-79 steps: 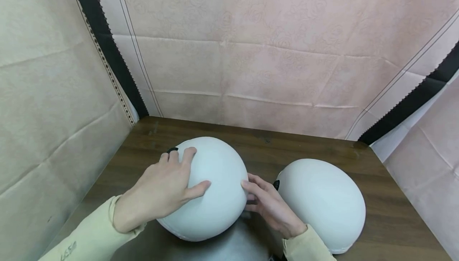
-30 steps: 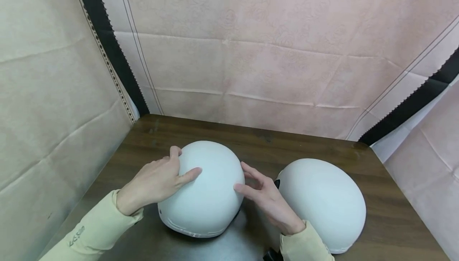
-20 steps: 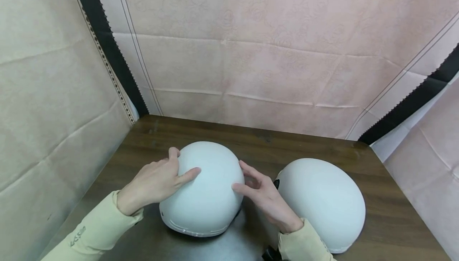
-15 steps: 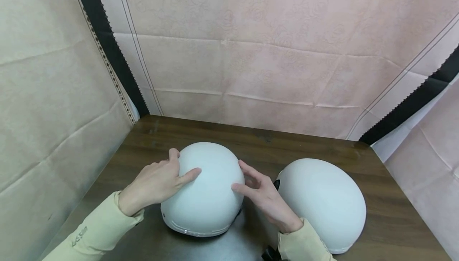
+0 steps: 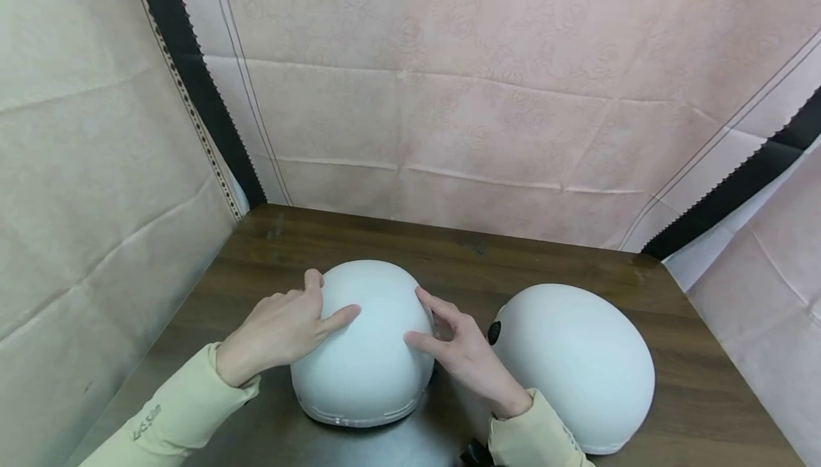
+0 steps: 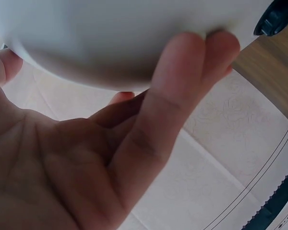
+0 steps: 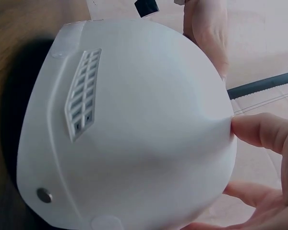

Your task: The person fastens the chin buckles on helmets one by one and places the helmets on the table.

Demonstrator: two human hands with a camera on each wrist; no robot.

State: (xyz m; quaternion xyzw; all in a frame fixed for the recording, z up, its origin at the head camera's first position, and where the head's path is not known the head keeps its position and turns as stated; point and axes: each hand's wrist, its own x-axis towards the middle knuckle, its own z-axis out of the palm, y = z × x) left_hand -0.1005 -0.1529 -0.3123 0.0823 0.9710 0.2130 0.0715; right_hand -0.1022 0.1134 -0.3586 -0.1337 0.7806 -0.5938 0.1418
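A white helmet (image 5: 365, 360) sits dome up on the table, between my two hands. My left hand (image 5: 276, 331) holds its left side, thumb on the dome and the other fingers wrapped around the far left. Bent fingers (image 6: 177, 72) press against the shell in the left wrist view, near a dark round knob (image 6: 277, 18). On the other side my right hand (image 5: 465, 353) holds the helmet with thumb and fingertips spread. A slotted vent (image 7: 84, 96) and a small round stud (image 7: 44, 195) show on the shell in the right wrist view.
A second white helmet (image 5: 577, 367) stands to the right, close behind my right wrist, with a black round fitting (image 5: 494, 332) on its left side. The brown wooden table (image 5: 474, 249) ends at a pale cloth wall (image 5: 449, 125). Dark straps (image 5: 205, 96) run up the wall's corners.
The helmet has turned and tipped between my hands; its front rim sits level now and its top is lower in view. My left hand slid down its side, and my right hand shifted slightly left.
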